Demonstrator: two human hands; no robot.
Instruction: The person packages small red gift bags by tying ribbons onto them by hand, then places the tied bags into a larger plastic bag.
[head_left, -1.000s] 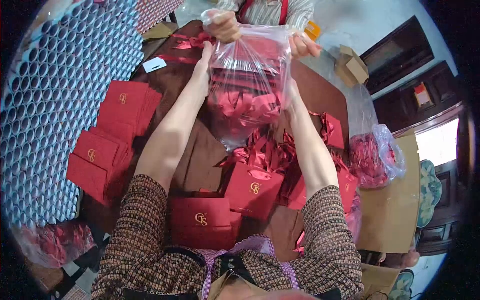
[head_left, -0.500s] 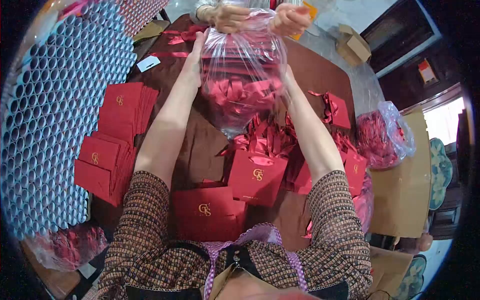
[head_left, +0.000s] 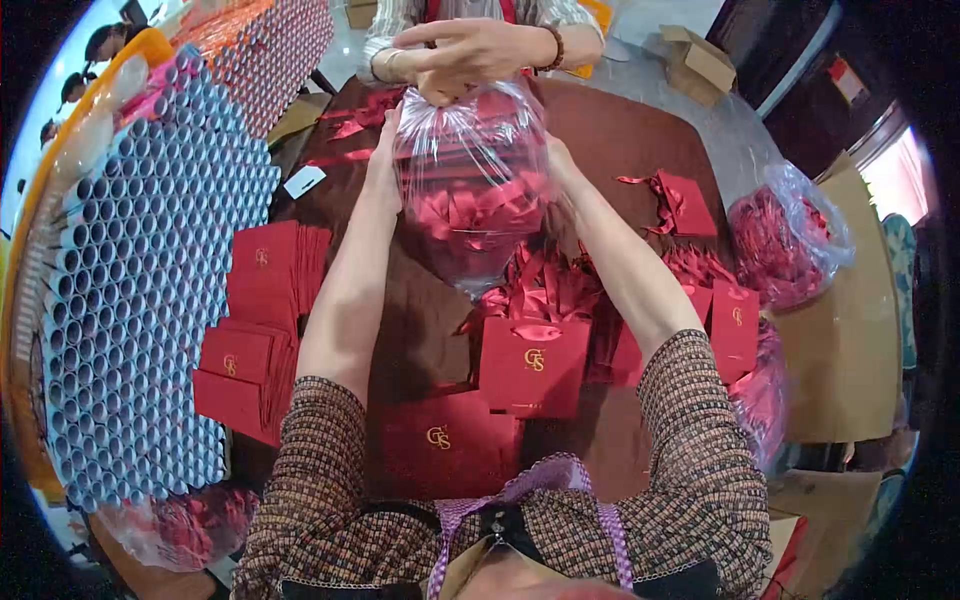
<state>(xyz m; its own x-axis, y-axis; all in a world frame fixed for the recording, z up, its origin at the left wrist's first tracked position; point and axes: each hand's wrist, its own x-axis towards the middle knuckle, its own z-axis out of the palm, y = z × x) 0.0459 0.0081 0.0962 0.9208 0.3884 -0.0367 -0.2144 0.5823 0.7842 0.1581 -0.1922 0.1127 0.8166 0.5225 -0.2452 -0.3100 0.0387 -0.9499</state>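
A clear plastic bag (head_left: 475, 190) packed with red paper bags and ribbons stands upright over the brown table (head_left: 620, 125). My left hand (head_left: 388, 150) presses against its left side and my right hand (head_left: 560, 160) against its right side, both partly hidden by the bag. Across the table, a co-worker's hands (head_left: 470, 60) gather the bag's top, one over the other. Below the bag, a red gift bag (head_left: 535, 375) with a gold logo lies beside loose ribbons (head_left: 545, 285). Another red bag (head_left: 440, 435) lies close to my body.
Stacks of red bags (head_left: 265, 265) lie at the left, next to a large array of pale blue tubes (head_left: 150, 290). A filled plastic bag (head_left: 780, 240) and a cardboard sheet (head_left: 840, 340) are at the right. A white tag (head_left: 304, 181) lies at the upper left.
The co-worker's hands, apart before, have come together over the bag's top. The view has shifted, so the table things appear lower and further right. My hands stay on the bag's sides.
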